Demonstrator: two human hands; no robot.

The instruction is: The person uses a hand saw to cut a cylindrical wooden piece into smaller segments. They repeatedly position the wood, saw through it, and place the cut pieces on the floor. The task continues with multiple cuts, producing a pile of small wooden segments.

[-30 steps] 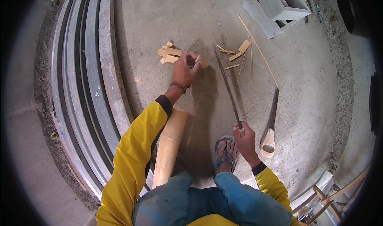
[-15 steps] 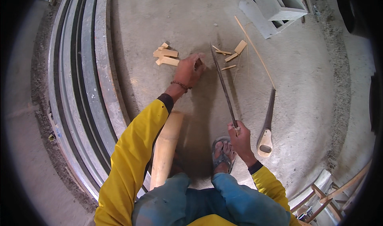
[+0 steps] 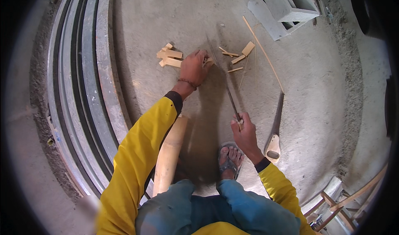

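Firstly, one small pale block (image 3: 210, 62) lies at the fingertips of your left hand (image 3: 196, 67), on its right side, one end showing past the curled fingers. Left grip: fingers drawn in and pinching that block, though the back of the hand hides most of the contact.

Item, one long dark blade (image 3: 231, 99), pointing up and away from your right hand (image 3: 245, 133) with a slant to the left; its far end is blurred. Right grip: fingers and thumb wrapped around the pale handle, no gap between them. The blade passes just right of the block; whether the two touch, you cannot tell from this view.

Item, a cluster of pale offcuts (image 3: 172, 62) on the concrete floor (image 3: 153, 17), just left of your left hand. Item, a looser group of short pieces (image 3: 248, 49), right of the blade. Item, one long thin strip (image 3: 262, 52), lying aslant farther right, its near end at the tip of a handsaw (image 3: 273, 145). Item, a thick bamboo length (image 3: 168, 160), below your left wrist and beside your left leg. Item, a row of metal beams (image 3: 92, 64), along the left.
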